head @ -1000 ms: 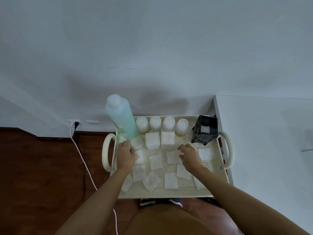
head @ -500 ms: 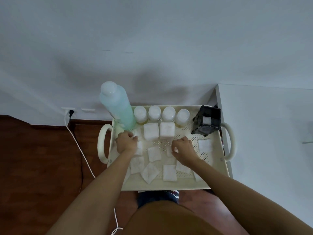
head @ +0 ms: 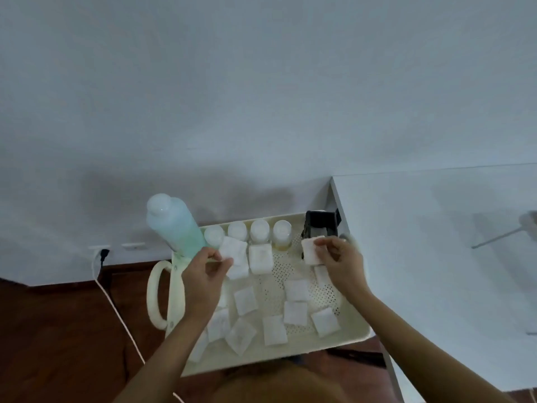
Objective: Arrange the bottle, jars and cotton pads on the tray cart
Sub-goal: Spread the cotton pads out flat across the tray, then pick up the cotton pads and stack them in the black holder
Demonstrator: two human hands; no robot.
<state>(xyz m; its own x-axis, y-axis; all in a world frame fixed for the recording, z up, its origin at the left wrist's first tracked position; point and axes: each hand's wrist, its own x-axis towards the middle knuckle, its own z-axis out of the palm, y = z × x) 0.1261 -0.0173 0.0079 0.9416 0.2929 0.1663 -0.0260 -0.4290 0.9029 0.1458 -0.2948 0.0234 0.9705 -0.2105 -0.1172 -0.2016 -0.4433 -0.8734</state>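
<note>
Cotton pads (head: 274, 330): soft white squares, basically weightless, scattered flat over the near half of the tray. I'd guess they flop and bend if you grab a corner, so pinch an edge between thumb and finger, light touch, no squeezing needed.

Tray cart (head: 357, 337): cream plastic, perforated floor, loop handle on each side. Everything in the task is sitting in this one tray.

Left hand (head: 205, 270): fingers curled in, thumb and fingertips pinched on a pad (head: 234, 251) at the left, lifted a bit over the tray floor, just in front of the bottle's base.

Right hand (head: 338, 261): same deal, pinching another pad (head: 311, 251) by its right edge, held up right in front of the black holder.

Stacked pads (head: 261, 257): a thicker block of squares between the two hands, sitting near the jars. A stack probably handles firmer than a single, grip it from the sides.

Jars (head: 260, 229): four small white-capped ones in a row along the far wall. Look rigid and light, smooth caps could be a bit slippery, so take them round the body.

Bottle (head: 174, 225): tall, pale blue-green liquid, white cap, standing in the far left corner. Heaviest thing here by my guess, tall and tippy, so grab mid-body.

Black holder (head: 321, 225): far right corner, something white showing in its front.
</note>
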